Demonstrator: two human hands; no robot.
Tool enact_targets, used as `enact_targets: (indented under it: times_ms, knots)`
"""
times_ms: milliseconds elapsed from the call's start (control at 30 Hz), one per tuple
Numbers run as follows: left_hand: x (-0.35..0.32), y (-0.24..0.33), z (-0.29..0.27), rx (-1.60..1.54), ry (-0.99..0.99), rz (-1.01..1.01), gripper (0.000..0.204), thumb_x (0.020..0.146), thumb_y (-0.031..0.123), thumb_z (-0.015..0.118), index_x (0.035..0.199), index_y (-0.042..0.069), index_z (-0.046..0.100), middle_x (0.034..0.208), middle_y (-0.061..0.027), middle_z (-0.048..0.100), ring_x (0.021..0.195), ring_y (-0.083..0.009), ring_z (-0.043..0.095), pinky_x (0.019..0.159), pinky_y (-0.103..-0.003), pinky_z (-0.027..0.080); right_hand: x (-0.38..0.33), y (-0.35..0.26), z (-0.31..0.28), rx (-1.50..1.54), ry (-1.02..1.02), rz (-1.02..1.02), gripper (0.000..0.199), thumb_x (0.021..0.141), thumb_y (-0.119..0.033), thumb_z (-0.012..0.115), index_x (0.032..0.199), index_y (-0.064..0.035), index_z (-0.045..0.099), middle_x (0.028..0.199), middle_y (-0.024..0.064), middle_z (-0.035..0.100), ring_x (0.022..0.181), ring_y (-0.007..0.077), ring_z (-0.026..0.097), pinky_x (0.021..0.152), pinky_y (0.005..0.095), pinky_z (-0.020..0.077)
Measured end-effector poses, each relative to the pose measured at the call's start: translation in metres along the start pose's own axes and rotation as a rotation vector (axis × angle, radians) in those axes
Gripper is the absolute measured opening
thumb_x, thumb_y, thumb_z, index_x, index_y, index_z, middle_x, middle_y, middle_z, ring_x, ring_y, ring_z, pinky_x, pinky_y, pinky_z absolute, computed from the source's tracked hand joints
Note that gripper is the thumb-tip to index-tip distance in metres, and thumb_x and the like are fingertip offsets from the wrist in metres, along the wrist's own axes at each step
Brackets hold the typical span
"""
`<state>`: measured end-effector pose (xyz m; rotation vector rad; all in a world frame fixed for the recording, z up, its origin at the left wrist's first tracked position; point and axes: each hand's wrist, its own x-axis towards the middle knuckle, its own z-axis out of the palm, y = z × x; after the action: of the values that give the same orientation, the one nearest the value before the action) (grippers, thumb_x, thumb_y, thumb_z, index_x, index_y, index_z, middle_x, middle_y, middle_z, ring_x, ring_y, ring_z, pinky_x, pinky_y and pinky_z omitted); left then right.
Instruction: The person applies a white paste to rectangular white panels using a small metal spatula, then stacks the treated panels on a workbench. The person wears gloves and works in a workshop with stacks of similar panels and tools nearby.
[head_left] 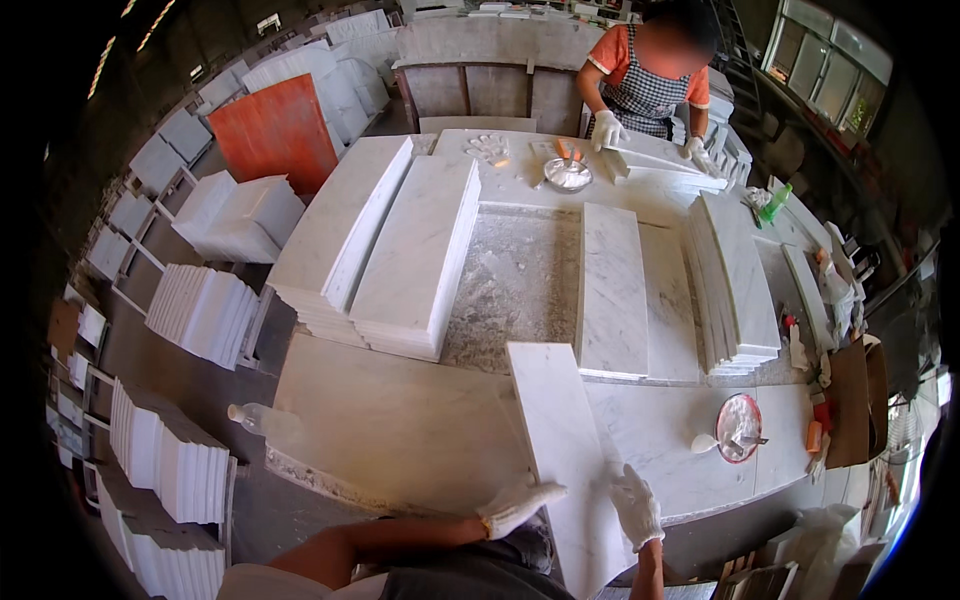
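Observation:
A long white marble slab (560,430) lies lengthwise in front of me. Its far end rests over the worktable and its near end overhangs the front edge. My left hand (520,506), in a white knit glove, is open, its straight fingers reaching onto the slab's left edge. At the right edge is my right hand (637,508), also gloved, with fingers stretched out and apart; whether it touches the slab I cannot tell. To the right, a red-rimmed bowl (740,428) of white paste has a tool in it, beside a small white scoop-like piece (704,443).
Slab stacks (420,250) stand on the table's left, with another stack (735,280) at right and a single slab (612,290) between. Across the table, a person (650,90) in white gloves handles slabs near a metal bowl (568,174). A clear bottle (265,420) lies at the left edge.

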<state>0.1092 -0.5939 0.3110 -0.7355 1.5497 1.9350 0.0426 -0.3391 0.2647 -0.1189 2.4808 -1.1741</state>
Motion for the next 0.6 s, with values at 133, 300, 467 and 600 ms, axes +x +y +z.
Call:
enact_targets:
  times_ms: [133, 300, 467, 600]
  knots:
    - [-0.022, 0.051, -0.045, 0.144, 0.046, 0.117, 0.037, 0.089, 0.041, 0.07, 0.093, 0.004, 0.072, 0.084, -0.0037, 0.068, 0.067, -0.0131, 0.061, 0.053, -0.029, 0.048, 0.013, -0.027, 0.002, 0.346, -0.275, 0.13, 0.072, 0.094, -0.033, 0.067, 0.149, 0.0039, 0.038, 0.129, 0.0169, 0.064, 0.111, 0.0223, 0.064, 0.088, 0.0359, 0.0538]
    - [-0.015, 0.078, -0.102, -0.14, 0.109, 0.217, 0.03, 0.092, 0.035, 0.068, 0.097, 0.006, 0.067, 0.086, -0.0007, 0.066, 0.073, -0.0124, 0.06, 0.06, -0.029, 0.047, 0.035, -0.102, 0.031, 0.604, -0.365, 0.142, 0.074, 0.095, -0.053, 0.064, 0.133, 0.0097, 0.057, 0.115, 0.0141, 0.067, 0.101, 0.017, 0.061, 0.089, 0.0303, 0.0503]
    - [-0.014, 0.103, -0.182, -0.382, 0.211, 0.572, 0.035, 0.097, 0.039, 0.062, 0.107, 0.006, 0.067, 0.096, 0.0011, 0.066, 0.085, -0.0075, 0.057, 0.069, -0.026, 0.043, 0.09, -0.186, 0.087, 0.666, -0.266, -0.164, 0.053, 0.101, -0.039, 0.059, 0.128, 0.0071, 0.062, 0.11, 0.0105, 0.069, 0.094, 0.0138, 0.062, 0.084, 0.0285, 0.0511]
    - [-0.039, 0.102, -0.218, -0.355, 0.306, 0.619, 0.049, 0.101, 0.029, 0.058, 0.14, -0.001, 0.052, 0.133, -0.0085, 0.06, 0.118, -0.0155, 0.057, 0.096, -0.03, 0.047, 0.139, -0.251, 0.133, 0.849, -0.251, -0.182, 0.036, 0.104, -0.025, 0.057, 0.123, 0.005, 0.065, 0.106, 0.0065, 0.069, 0.091, 0.0094, 0.062, 0.078, 0.0238, 0.051]
